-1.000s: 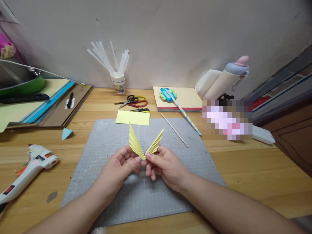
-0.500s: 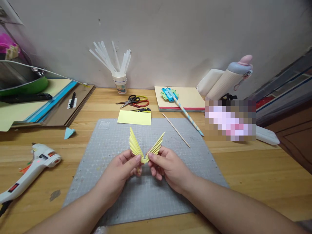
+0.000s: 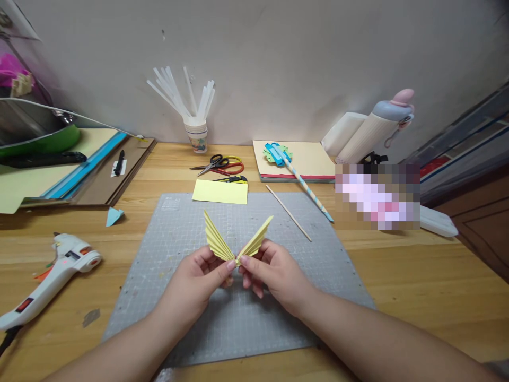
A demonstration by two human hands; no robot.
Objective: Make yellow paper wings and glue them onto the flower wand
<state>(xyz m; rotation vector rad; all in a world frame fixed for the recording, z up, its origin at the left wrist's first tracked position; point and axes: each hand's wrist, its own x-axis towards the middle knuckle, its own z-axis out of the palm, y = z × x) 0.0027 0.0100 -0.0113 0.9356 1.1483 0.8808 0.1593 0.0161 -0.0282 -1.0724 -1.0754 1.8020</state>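
Observation:
Both hands pinch a pleated yellow paper [image 3: 218,236] above the grey cutting mat [image 3: 191,329]. It is folded at the middle into a V, its two fanned sides pointing up and outward. My left hand [image 3: 201,278] grips the lower left part near the fold, thumb in front. My right hand [image 3: 274,270] holds the lower right part the same way, thumb tip close to the other thumb. Beyond the hands, a flat yellow paper strip [image 3: 220,192] lies across the mat's far edge. A thin wooden stick [image 3: 288,212] rests on the mat to the right.
Scissors [image 3: 218,165] and a box cutter [image 3: 231,179] lie behind the strip. Paper cups with white sticks [image 3: 196,135] stand by the wall. A glue gun [image 3: 55,278] is at left. A striped paper stick [image 3: 306,185] leans on a paper stack [image 3: 310,159] near a bottle [image 3: 369,130].
The left side of the pleated paper has swung outward to the left, so the V is wider. My two thumbs have come closer together at the fold.

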